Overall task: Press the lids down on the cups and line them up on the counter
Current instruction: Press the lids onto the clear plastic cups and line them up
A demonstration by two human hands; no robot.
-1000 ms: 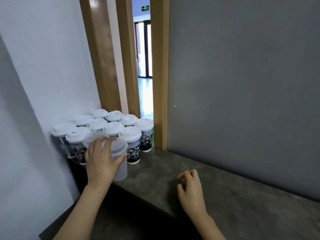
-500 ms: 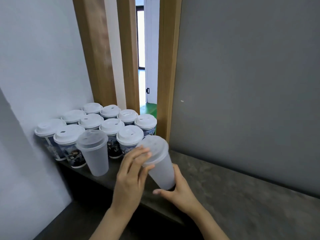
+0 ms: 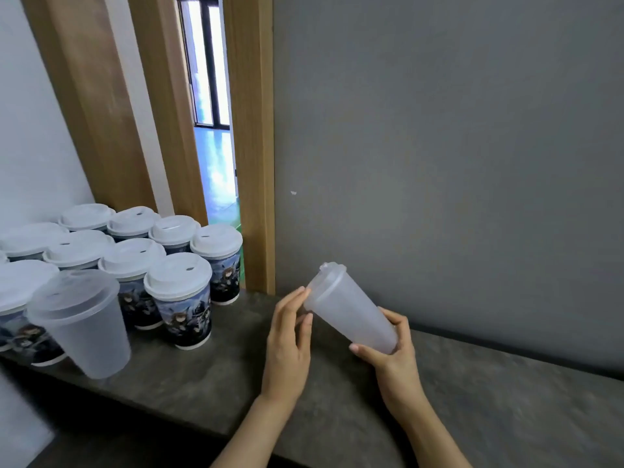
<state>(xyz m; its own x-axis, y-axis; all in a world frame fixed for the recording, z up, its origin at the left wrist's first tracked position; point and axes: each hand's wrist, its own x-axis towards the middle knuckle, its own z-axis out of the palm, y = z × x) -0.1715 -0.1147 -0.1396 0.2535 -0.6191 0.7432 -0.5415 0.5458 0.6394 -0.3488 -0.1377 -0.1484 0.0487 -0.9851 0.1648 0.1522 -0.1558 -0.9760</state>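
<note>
Frosted cup [image 3: 351, 315] tilted — right hand [image 3: 393, 352] grips its base, left hand [image 3: 287, 336] fingertips touch its lid [image 3: 329, 275].

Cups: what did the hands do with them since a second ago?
The left hand let go of the standing frosted cup and moved right to the lid of a second frosted cup. The right hand took hold of its base, tilted above the counter. The printed cups stayed put.
</note>
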